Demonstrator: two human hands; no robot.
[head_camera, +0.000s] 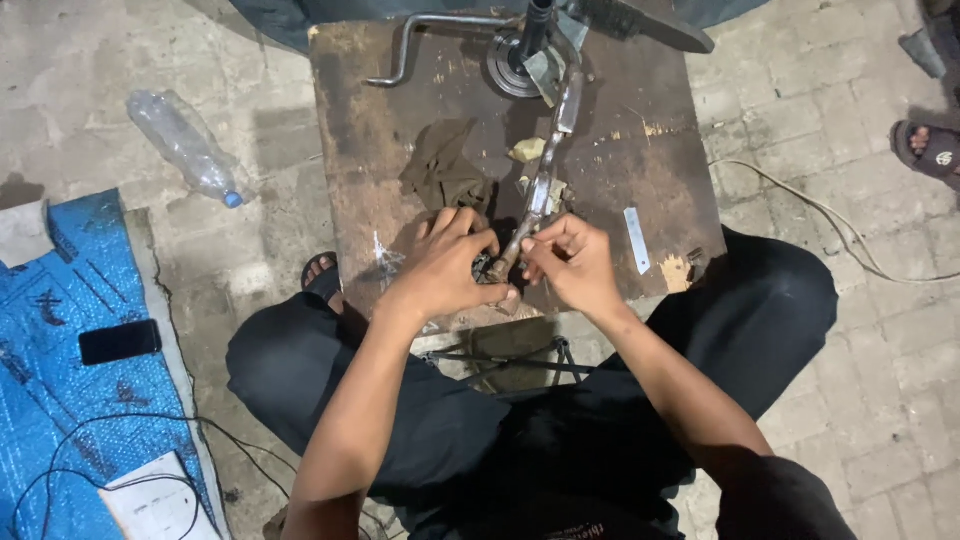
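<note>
On worn table (660, 180), metal lever (545, 175) pointing away, near end clamped by left hand (450, 270) and right hand (575, 262).

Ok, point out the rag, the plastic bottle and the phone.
rag (440, 165), head view, middle of the crumpled cloth.
plastic bottle (180, 140), head view, clear body.
phone (120, 341), head view, dark screen.
</note>
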